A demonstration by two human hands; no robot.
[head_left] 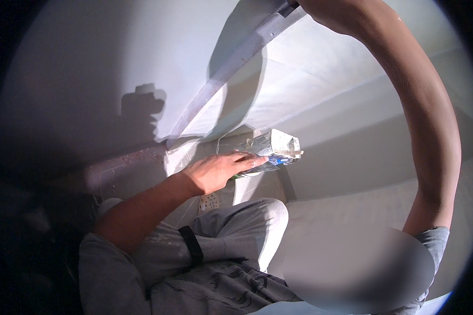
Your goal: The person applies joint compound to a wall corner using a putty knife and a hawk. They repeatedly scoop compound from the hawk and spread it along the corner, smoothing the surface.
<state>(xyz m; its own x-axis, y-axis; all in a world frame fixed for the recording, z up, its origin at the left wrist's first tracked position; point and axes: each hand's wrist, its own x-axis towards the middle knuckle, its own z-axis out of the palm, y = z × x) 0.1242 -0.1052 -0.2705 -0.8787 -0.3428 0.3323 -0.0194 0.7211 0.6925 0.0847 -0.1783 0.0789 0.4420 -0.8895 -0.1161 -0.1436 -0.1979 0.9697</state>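
My left hand (215, 170) grips a battered carton (276, 149) from its near left side, fingers laid along the top and pale smears on them. The carton looks cut open at one end, with crusted white material round its rim and a blue patch on its side. My right arm rises along the right and bends over to the top edge, where only part of my right hand (328, 11) shows; its fingers are cut off by the picture's edge. A small dark piece (288, 8) shows beside it against a pale corner strip (236, 63). Whether the hand holds that piece is hidden.
A smooth grey-white wall (63, 79) fills the left, bearing my shadow. Beyond the strip is a brightly lit, patchy white surface (310, 63). A reddish-brown band (126, 165) runs low on the left. My bent knee (270, 212) is below the carton, near a speckled item (209, 202).
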